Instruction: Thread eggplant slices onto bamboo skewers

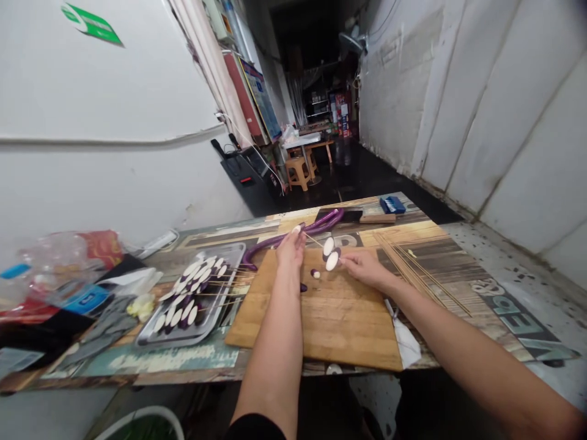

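Observation:
My left hand [290, 245] is closed on the end of a thin bamboo skewer [314, 239] above the wooden cutting board [321, 318]. The skewer carries two white eggplant slices [330, 254]. My right hand [362, 266] pinches the lower slice at the skewer's other end. A small eggplant piece [315, 274] lies on the board under the hands. Whole purple eggplants [293, 235] lie just behind the board.
A metal tray [215, 318] to the left holds several skewers of eggplant slices. Loose bamboo skewers [422, 272] lie on the table at the right. Plastic bags and packets [59, 275] crowd the left end. A blue box [392, 204] sits at the far edge.

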The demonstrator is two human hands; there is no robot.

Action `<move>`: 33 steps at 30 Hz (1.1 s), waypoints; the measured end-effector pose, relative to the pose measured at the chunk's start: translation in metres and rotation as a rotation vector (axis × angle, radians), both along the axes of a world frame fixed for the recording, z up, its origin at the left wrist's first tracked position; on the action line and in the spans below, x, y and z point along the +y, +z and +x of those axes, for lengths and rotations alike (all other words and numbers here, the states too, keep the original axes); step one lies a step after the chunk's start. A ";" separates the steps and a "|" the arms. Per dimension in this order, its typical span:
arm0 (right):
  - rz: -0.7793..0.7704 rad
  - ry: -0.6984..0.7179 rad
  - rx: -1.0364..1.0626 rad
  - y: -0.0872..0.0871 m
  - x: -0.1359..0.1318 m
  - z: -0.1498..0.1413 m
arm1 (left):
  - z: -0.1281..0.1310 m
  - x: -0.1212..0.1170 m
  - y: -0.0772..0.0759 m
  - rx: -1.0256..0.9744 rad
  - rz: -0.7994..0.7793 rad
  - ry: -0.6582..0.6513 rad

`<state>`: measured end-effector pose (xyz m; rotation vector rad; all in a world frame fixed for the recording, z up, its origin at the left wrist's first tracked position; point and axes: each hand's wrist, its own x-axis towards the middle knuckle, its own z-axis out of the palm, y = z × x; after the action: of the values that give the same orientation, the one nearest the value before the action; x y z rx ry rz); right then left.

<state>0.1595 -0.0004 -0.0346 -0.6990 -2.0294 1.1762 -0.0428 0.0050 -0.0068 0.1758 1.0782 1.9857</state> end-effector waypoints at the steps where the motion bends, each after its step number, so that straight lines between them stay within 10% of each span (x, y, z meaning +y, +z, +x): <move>1: 0.005 0.001 -0.012 0.001 0.000 0.000 | 0.000 0.000 0.000 -0.002 -0.002 -0.001; 33: 0.057 -0.023 0.008 -0.002 0.000 -0.001 | 0.009 0.000 -0.001 0.033 -0.017 -0.045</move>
<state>0.1581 -0.0003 -0.0369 -0.6862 -2.0353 1.1019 -0.0334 0.0048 -0.0080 0.2224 1.1027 1.9385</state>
